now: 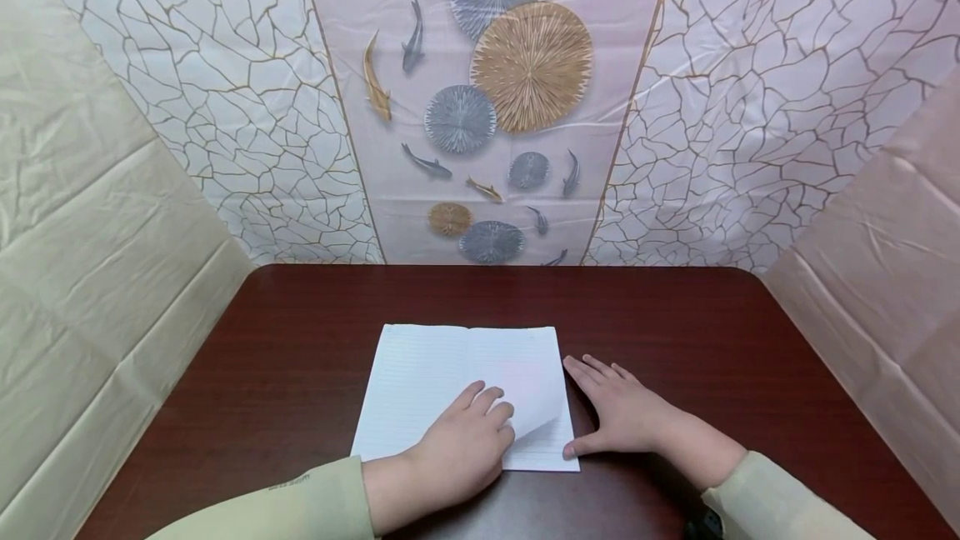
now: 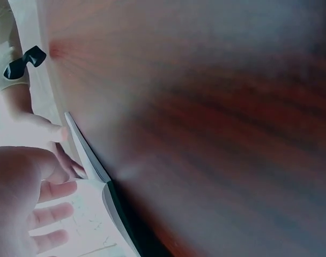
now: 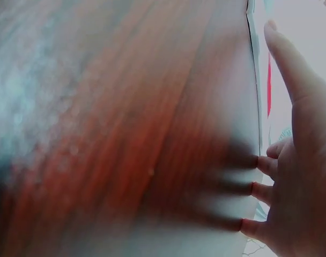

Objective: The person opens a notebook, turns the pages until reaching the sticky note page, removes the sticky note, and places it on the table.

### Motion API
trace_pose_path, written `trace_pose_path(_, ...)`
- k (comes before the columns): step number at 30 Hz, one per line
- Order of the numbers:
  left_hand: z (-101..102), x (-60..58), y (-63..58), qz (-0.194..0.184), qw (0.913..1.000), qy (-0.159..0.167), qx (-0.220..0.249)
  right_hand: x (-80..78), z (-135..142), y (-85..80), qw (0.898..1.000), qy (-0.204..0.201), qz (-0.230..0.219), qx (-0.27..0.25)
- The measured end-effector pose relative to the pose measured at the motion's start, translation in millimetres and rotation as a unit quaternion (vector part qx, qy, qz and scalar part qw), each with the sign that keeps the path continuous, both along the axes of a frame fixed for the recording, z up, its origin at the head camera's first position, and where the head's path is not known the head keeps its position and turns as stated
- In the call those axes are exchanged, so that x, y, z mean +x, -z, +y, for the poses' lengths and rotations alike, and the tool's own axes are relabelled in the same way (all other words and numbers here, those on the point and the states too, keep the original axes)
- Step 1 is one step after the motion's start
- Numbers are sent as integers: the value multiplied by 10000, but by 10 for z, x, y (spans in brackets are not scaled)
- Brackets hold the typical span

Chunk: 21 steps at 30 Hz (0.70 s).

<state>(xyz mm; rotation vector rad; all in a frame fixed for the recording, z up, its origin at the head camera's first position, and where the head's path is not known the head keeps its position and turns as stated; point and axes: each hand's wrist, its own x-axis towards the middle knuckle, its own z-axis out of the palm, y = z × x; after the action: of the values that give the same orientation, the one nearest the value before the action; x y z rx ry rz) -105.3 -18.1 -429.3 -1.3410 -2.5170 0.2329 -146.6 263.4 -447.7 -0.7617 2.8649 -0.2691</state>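
Note:
An open lined notebook [image 1: 416, 365] lies on the dark red-brown table, and its lower right-hand page [image 1: 536, 407] is lifted and bowed over the sheets beneath. My left hand [image 1: 465, 448] is over the lower middle of the notebook, its bent fingers pinching that page near its bottom corner. In the left wrist view the left thumb [image 2: 54, 172] lies close to the index finger. My right hand [image 1: 626, 411] rests beside the notebook's right edge with fingers spread. The right thumb [image 1: 581, 445] touches the lower right of the sheets underneath.
The table [image 1: 300, 307] extends around the notebook on all sides. A patterned cloth [image 1: 525, 182] hangs behind its far edge, with beige cloth [image 1: 90, 298] along both sides. A black band [image 1: 703, 523] sits at the right wrist.

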Motion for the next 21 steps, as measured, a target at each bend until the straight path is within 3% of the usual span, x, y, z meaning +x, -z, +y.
trace_pose_path(12,-36,-14,-29,379,9956,-311,799,2,-12,24,9998,-111,181,-29)
trace_pose_path(21,-131,-123,-258,486,9799,-780,1769,3,-22,18,9998,-155,112,-6)
